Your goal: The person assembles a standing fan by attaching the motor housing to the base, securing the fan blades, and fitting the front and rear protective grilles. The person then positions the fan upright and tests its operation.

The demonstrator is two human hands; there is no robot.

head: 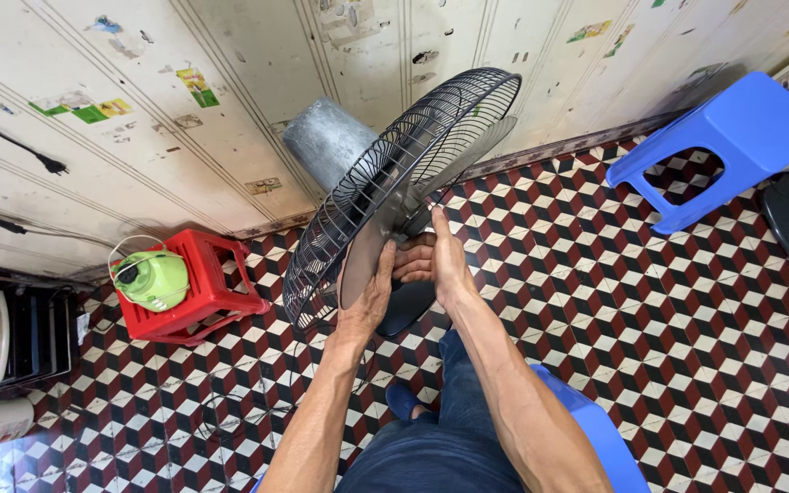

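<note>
The fingers (410, 260) of the right hand (436, 260) curl around the middle of the fan (394, 196), at the hub just behind the blades, so this hand is closed on the fan's centre. The left hand (369, 297) lies flat with its fingers (385, 260) stretched upward against a grey blade (362, 256), pressing on it rather than wrapping round it. The two hands sit just beside each other, their fingertips almost meeting at the hub.

The fan stands on the tiled floor (687, 301) close to the wall (230, 100), near the middle of the floor's far edge. Its black wire guard (340, 228) covers the back of the blades and tilts away toward the wall; the front is open to the hands. A dark round base (408, 306) shows under the left wrist. Behind the fan a grey metal bucket (326, 141) leans against the wall.

Toward the floor's left edge a red plastic stool (203, 292) carries a green jug (152, 278) with a white wire handle. A black power cord (230, 411) loops over the tiles between that stool and the person's knee. At the far right corner stands a blue plastic stool (732, 137), well apart from the fan. The person sits on another blue seat (595, 438) at the near edge, in dark trousers.
</note>
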